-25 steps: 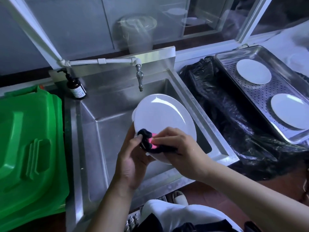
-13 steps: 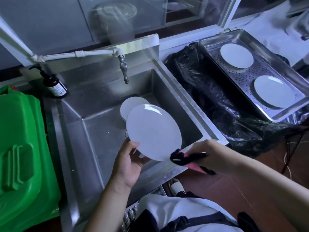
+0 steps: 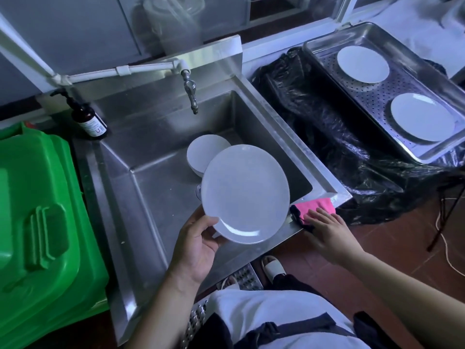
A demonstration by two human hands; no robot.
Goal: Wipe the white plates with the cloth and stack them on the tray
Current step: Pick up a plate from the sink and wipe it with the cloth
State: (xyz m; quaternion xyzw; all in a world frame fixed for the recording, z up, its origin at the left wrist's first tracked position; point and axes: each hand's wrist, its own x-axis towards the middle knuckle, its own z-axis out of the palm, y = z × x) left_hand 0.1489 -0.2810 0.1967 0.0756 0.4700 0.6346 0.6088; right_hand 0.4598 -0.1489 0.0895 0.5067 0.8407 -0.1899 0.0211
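- Over the stainless-steel sink (image 3: 161, 197), the left hand (image 3: 195, 244) grips a white dinner plate (image 3: 245, 193) by its lower-left edge, thumb curled over the rim and fingers underneath; the plate is tilted, its face turned up toward the camera.
- Behind that plate, on the sink floor, a short stack of white plates (image 3: 205, 153) lies partly hidden by it.
- At the sink's front right corner, the pink and black cloth (image 3: 314, 209) lies on the rim, and the right hand (image 3: 327, 229) rests on it with fingers straight and flat, pressing rather than clutching.
- Well to the right, a perforated steel tray (image 3: 377, 94) sits on top of a black plastic bag (image 3: 327, 127).
- On the tray lie two white plates apart from each other: the far plate (image 3: 362, 64) and the near plate (image 3: 425, 117), each flat on the perforated floor.
- Above the basin a metal tap (image 3: 190, 93) hangs from a white pipe (image 3: 120, 71) running along the back.
- At the sink's back left corner stands a brown pump bottle (image 3: 89, 119) with a pale label.
- Left of the sink is a green plastic bin lid (image 3: 37, 217).
- Near the bottom edge, the person's white garment (image 3: 264, 313) and a pale slipper (image 3: 273, 267) on the reddish floor (image 3: 392, 238) are visible.
- Along the right edge, thin cables (image 3: 442, 222) trail over the floor.
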